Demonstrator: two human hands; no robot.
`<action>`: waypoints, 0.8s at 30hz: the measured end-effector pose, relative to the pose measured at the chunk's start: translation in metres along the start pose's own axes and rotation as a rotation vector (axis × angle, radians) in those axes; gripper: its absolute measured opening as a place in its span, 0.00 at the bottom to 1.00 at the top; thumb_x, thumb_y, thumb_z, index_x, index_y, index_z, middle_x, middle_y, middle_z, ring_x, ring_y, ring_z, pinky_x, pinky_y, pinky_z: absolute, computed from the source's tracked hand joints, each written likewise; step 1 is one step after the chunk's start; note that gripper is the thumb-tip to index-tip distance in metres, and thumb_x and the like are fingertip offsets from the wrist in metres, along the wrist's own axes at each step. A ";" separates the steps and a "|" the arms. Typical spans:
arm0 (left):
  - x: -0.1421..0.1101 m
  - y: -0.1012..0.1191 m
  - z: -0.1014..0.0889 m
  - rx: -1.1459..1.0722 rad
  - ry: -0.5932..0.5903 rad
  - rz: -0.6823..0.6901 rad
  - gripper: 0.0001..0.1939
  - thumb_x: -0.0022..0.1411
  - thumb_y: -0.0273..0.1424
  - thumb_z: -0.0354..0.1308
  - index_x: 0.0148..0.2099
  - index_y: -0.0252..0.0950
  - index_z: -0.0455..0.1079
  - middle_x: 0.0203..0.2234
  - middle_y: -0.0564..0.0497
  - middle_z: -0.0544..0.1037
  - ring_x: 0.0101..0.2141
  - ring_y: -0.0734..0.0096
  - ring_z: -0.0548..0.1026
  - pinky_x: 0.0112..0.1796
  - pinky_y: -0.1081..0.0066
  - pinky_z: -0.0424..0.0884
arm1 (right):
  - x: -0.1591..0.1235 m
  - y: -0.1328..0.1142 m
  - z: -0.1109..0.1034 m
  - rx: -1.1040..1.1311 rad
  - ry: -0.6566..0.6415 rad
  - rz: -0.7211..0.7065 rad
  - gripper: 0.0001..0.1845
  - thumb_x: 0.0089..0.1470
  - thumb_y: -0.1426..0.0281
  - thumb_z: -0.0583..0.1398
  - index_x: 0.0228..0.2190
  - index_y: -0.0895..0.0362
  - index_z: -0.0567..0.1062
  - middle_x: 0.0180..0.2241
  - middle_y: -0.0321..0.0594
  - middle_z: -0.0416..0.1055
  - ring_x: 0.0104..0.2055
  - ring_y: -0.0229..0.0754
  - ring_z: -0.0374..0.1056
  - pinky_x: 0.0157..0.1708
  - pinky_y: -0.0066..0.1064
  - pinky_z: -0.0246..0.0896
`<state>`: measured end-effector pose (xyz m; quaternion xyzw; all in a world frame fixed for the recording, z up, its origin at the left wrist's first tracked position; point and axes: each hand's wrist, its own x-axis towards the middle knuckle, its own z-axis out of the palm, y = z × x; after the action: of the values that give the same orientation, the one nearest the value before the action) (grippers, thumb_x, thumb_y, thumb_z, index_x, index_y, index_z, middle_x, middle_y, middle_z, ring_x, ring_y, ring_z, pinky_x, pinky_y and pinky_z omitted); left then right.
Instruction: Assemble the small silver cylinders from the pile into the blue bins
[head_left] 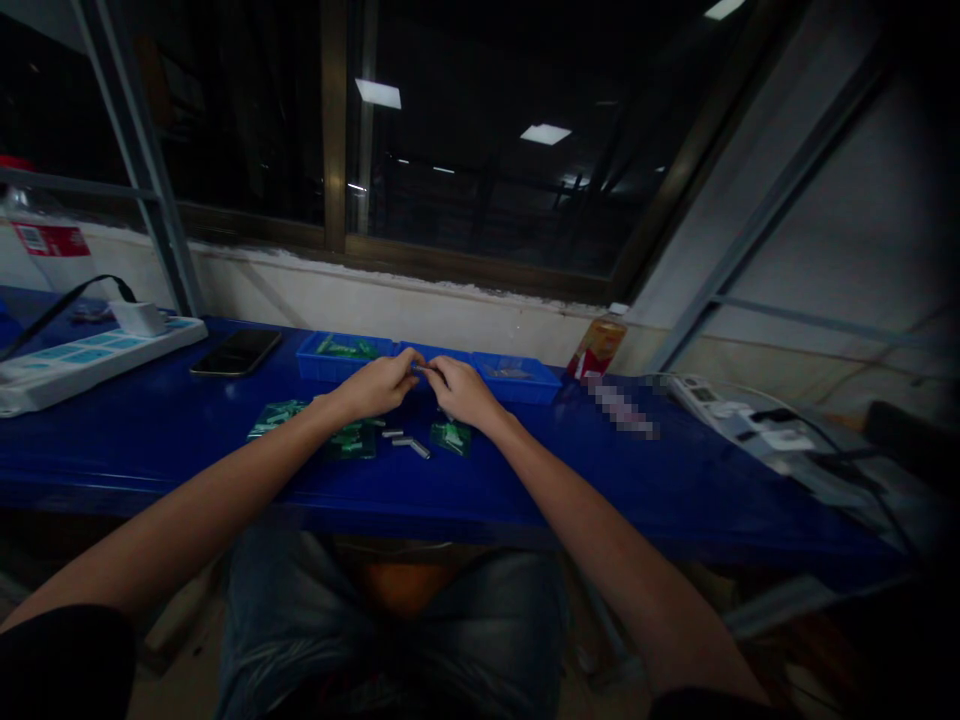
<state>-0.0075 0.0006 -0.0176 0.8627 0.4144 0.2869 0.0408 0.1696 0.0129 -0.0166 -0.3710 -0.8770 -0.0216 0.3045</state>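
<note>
My left hand (384,383) and my right hand (463,388) meet over the blue table, fingertips pinched together around something too small and dark to name. Just below them lie several small silvery metal pieces (410,443). A green plastic packet (451,437) is under my right hand. More green packets (352,440) lie beneath my left wrist, partly hidden by the forearm. Behind my hands stands a blue divided tray (315,366); green pieces (346,347) fill its left compartment, and small pale pieces lie in the right one.
A phone (236,353) and a white power strip (105,358) lie on the left. A drink bottle (600,345) stands right of the tray. Farther right are another power strip (701,398) and cables. A window wall rises behind the table (600,480).
</note>
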 end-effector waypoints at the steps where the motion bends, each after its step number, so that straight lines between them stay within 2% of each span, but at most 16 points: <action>1: 0.000 0.000 0.000 0.016 0.013 -0.005 0.14 0.60 0.29 0.46 0.49 0.34 0.59 0.28 0.49 0.73 0.29 0.68 0.71 0.30 0.71 0.63 | 0.000 0.000 0.000 -0.001 0.002 -0.001 0.12 0.58 0.68 0.48 0.29 0.57 0.67 0.28 0.39 0.67 0.30 0.37 0.61 0.31 0.28 0.51; 7: -0.002 0.007 -0.005 0.107 0.045 -0.084 0.11 0.62 0.33 0.46 0.45 0.36 0.63 0.28 0.49 0.74 0.28 0.68 0.72 0.30 0.70 0.63 | 0.000 -0.003 -0.002 0.011 -0.012 0.001 0.15 0.59 0.66 0.46 0.28 0.58 0.67 0.27 0.38 0.67 0.30 0.36 0.61 0.31 0.28 0.51; 10: -0.003 0.011 -0.007 0.121 0.044 -0.133 0.12 0.63 0.34 0.43 0.43 0.36 0.65 0.28 0.48 0.74 0.29 0.66 0.72 0.30 0.69 0.64 | -0.001 -0.004 -0.003 0.077 -0.008 0.016 0.12 0.57 0.63 0.49 0.36 0.57 0.67 0.27 0.36 0.67 0.30 0.36 0.61 0.31 0.27 0.52; 13: -0.003 0.013 -0.008 0.116 0.045 -0.143 0.13 0.64 0.34 0.42 0.42 0.36 0.65 0.28 0.47 0.74 0.30 0.66 0.73 0.31 0.69 0.64 | -0.002 -0.003 -0.004 0.104 0.000 0.010 0.14 0.53 0.65 0.54 0.41 0.56 0.65 0.26 0.35 0.66 0.29 0.37 0.61 0.31 0.28 0.53; 19: -0.002 0.011 -0.008 0.127 0.025 -0.148 0.16 0.64 0.37 0.40 0.37 0.35 0.66 0.26 0.47 0.74 0.29 0.67 0.73 0.31 0.69 0.64 | -0.001 -0.003 -0.003 0.089 0.033 -0.028 0.07 0.53 0.68 0.54 0.35 0.56 0.67 0.28 0.36 0.66 0.30 0.37 0.62 0.32 0.27 0.54; 24: -0.002 0.012 -0.009 0.103 0.044 -0.140 0.16 0.64 0.38 0.41 0.39 0.35 0.67 0.28 0.47 0.75 0.29 0.67 0.73 0.31 0.69 0.64 | -0.001 -0.004 -0.003 0.072 0.029 -0.027 0.08 0.57 0.68 0.50 0.34 0.57 0.67 0.30 0.38 0.68 0.32 0.36 0.63 0.33 0.27 0.53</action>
<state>-0.0051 -0.0101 -0.0079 0.8261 0.4888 0.2804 0.0073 0.1692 0.0088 -0.0141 -0.3478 -0.8776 0.0003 0.3301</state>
